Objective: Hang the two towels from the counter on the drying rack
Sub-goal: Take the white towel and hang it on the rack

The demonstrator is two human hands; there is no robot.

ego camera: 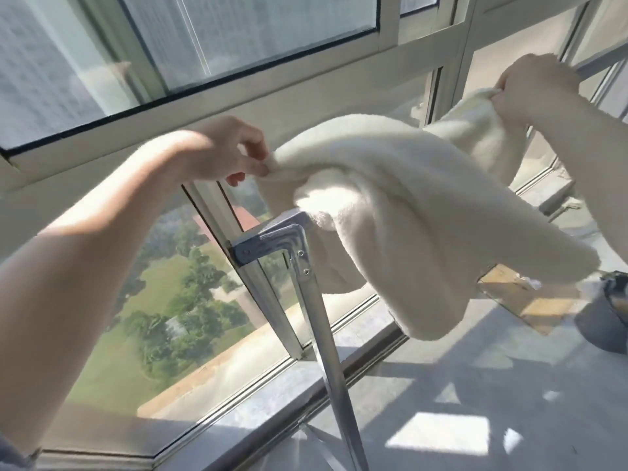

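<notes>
A thick cream-white towel [401, 205] stretches between my two hands above the top corner of a metal drying rack [289, 239]. My left hand [231, 154] pinches the towel's left edge. Up at the right, my right hand [533, 86] grips the other end, fingers curled round the cloth. The middle of the towel sags over the rack's top bar and hides that bar; folds hang down to the right. Only one towel is in view.
Large windows [204, 45] with pale frames stand right behind the rack. The rack's silver leg [326, 341] runs down to the grey floor [475, 385]. A dark container [608, 311] and a flat brown board [530, 297] lie at the right.
</notes>
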